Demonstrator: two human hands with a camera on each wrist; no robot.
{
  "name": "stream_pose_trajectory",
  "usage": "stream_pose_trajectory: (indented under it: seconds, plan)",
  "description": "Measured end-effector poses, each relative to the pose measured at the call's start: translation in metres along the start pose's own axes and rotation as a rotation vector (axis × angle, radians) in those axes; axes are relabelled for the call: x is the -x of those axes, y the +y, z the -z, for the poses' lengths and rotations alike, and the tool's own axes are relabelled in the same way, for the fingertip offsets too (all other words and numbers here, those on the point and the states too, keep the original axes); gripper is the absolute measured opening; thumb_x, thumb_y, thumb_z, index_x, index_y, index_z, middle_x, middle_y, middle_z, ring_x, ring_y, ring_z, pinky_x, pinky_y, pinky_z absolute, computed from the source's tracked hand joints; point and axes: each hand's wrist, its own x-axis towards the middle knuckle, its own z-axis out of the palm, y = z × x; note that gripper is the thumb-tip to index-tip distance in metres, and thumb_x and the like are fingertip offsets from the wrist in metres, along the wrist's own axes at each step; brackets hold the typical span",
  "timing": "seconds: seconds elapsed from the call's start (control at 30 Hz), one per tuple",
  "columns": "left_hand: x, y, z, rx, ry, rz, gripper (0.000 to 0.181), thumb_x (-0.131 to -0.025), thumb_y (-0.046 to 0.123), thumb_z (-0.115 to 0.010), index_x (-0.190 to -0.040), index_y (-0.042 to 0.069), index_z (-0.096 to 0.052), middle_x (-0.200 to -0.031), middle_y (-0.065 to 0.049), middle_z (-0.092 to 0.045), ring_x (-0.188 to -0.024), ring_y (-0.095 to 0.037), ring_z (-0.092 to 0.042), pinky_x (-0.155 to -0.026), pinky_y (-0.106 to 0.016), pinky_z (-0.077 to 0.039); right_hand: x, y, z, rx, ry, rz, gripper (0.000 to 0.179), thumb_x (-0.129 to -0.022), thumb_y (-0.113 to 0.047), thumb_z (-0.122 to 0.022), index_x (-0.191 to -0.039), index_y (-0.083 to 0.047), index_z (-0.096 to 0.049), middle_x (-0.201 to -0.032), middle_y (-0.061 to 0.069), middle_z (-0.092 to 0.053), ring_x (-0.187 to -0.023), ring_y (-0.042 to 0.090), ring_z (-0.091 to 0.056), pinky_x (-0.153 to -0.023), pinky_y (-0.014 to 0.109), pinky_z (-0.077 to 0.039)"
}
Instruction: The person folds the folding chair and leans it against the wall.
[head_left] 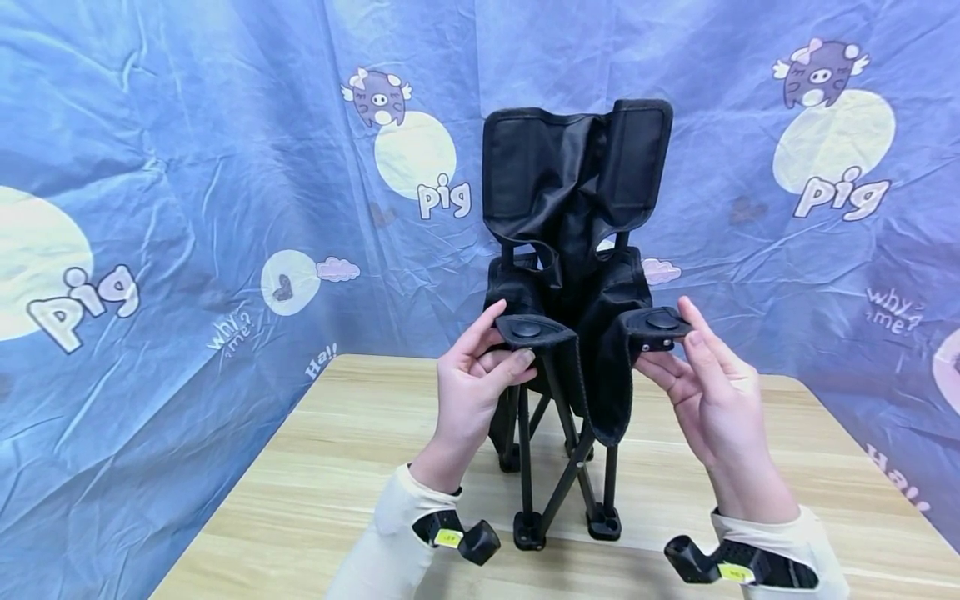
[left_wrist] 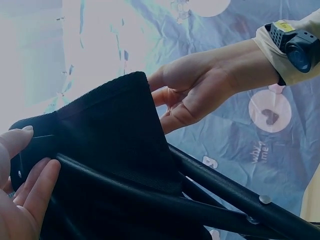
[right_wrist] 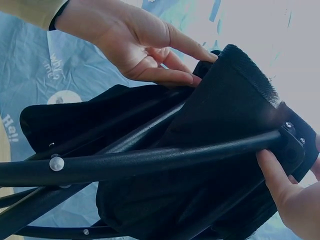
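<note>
A small black folding chair (head_left: 577, 192) stands upright on the wooden table, partly folded, its backrest creased and its seat sagging between the two front corners. My left hand (head_left: 476, 379) pinches the left front seat corner (head_left: 551, 332), thumb near its underside and a finger at its outer edge. On the other side my right hand (head_left: 712, 383) grips the right front corner (head_left: 637, 323), with thumb and index finger at its end. Dark metal legs (head_left: 525, 467) cross below the seat and rest on black feet. In the right wrist view, rivets (right_wrist: 56, 163) show on the tubes.
The light wooden table (head_left: 300, 475) extends on both sides of the chair. Behind it hangs a wrinkled blue curtain (head_left: 247, 108) printed with pigs and words. A small black camera (head_left: 478, 542) is strapped to each wrist over cream sleeves.
</note>
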Motion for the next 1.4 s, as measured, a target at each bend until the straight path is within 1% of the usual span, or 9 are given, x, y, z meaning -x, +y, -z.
stream_pose_trajectory:
  seconds: [0.1,0.23,0.3,0.47,0.73,0.9,1.17,1.27,1.4]
  plan:
    - [-0.001,0.001,-0.001,-0.003,0.0,0.006,0.07,-0.085,-0.002,-0.075,-0.144,-0.012,-0.04,-0.102,-0.004,-0.066,-0.084,-0.01,-0.071,-0.073,-0.03,-0.062,-0.001,0.001,-0.001,-0.008,-0.012,-0.001,0.04,-0.104,0.007,-0.036,-0.142,0.007,-0.048,-0.14,0.018,-0.055,-0.099,0.038,-0.07,-0.091,0.045,-0.056]
    - [-0.001,0.003,-0.003,-0.024,0.006,0.025,0.064,-0.085,-0.016,-0.066,-0.144,-0.012,-0.04,-0.101,-0.004,-0.066,-0.083,-0.01,-0.071,-0.071,-0.031,-0.062,-0.001,0.002,-0.002,-0.003,-0.025,0.0,0.04,-0.104,0.007,-0.036,-0.143,0.007,-0.047,-0.135,0.022,-0.058,-0.1,0.038,-0.069,-0.092,0.045,-0.056]
    - [-0.002,0.004,-0.004,-0.033,0.007,0.035,0.064,-0.084,-0.019,-0.063,-0.144,-0.012,-0.04,-0.101,-0.004,-0.066,-0.082,-0.011,-0.071,-0.07,-0.032,-0.063,-0.001,0.002,-0.002,0.0,-0.028,0.0,0.04,-0.104,0.007,-0.036,-0.143,0.007,-0.047,-0.134,0.023,-0.058,-0.1,0.037,-0.07,-0.092,0.044,-0.056]
    - [-0.002,0.004,-0.005,-0.037,0.006,0.046,0.063,-0.085,-0.018,-0.062,-0.144,-0.01,-0.042,-0.103,-0.005,-0.065,-0.081,-0.012,-0.072,-0.069,-0.033,-0.063,-0.001,0.003,-0.004,0.004,-0.032,-0.003,0.04,-0.104,0.007,-0.036,-0.142,0.007,-0.048,-0.136,0.022,-0.058,-0.099,0.037,-0.07,-0.092,0.045,-0.056]
    - [-0.002,0.003,-0.007,-0.038,0.0,0.04,0.063,-0.084,-0.016,-0.063,-0.144,-0.011,-0.042,-0.103,-0.005,-0.065,-0.08,-0.011,-0.072,-0.068,-0.032,-0.063,-0.003,0.008,-0.007,0.028,-0.057,-0.001,0.041,-0.104,0.008,-0.037,-0.143,0.007,-0.047,-0.137,0.023,-0.056,-0.099,0.037,-0.07,-0.093,0.045,-0.055]
    - [-0.003,0.003,-0.01,-0.035,-0.006,0.041,0.062,-0.084,-0.016,-0.063,-0.143,-0.01,-0.043,-0.103,-0.005,-0.065,-0.078,-0.012,-0.071,-0.067,-0.032,-0.063,-0.003,0.01,-0.01,0.03,-0.065,0.006,0.04,-0.103,0.008,-0.037,-0.143,0.007,-0.047,-0.141,0.02,-0.053,-0.099,0.037,-0.07,-0.093,0.045,-0.056]
    - [-0.004,0.005,-0.014,-0.035,-0.007,0.047,0.062,-0.084,-0.019,-0.061,-0.143,-0.009,-0.044,-0.102,-0.006,-0.064,-0.078,-0.012,-0.071,-0.065,-0.033,-0.063,-0.004,0.012,-0.013,0.051,-0.055,0.002,0.041,-0.103,0.007,-0.039,-0.143,0.006,-0.047,-0.135,0.023,-0.057,-0.097,0.036,-0.07,-0.092,0.043,-0.056]
    - [-0.005,0.005,-0.015,-0.037,-0.011,0.05,0.062,-0.084,-0.018,-0.061,-0.143,-0.008,-0.045,-0.102,-0.006,-0.064,-0.077,-0.012,-0.071,-0.065,-0.033,-0.063,-0.005,0.013,-0.014,0.043,-0.064,0.004,0.04,-0.103,0.008,-0.039,-0.142,0.006,-0.048,-0.136,0.022,-0.057,-0.097,0.036,-0.07,-0.092,0.043,-0.057]
    - [-0.005,0.005,-0.016,-0.038,-0.017,0.059,0.063,-0.085,-0.018,-0.062,-0.144,-0.006,-0.045,-0.101,-0.006,-0.065,-0.077,-0.012,-0.071,-0.065,-0.034,-0.063,-0.005,0.013,-0.014,0.066,-0.082,0.007,0.04,-0.103,0.007,-0.04,-0.142,0.006,-0.048,-0.136,0.022,-0.057,-0.097,0.034,-0.071,-0.092,0.043,-0.057]
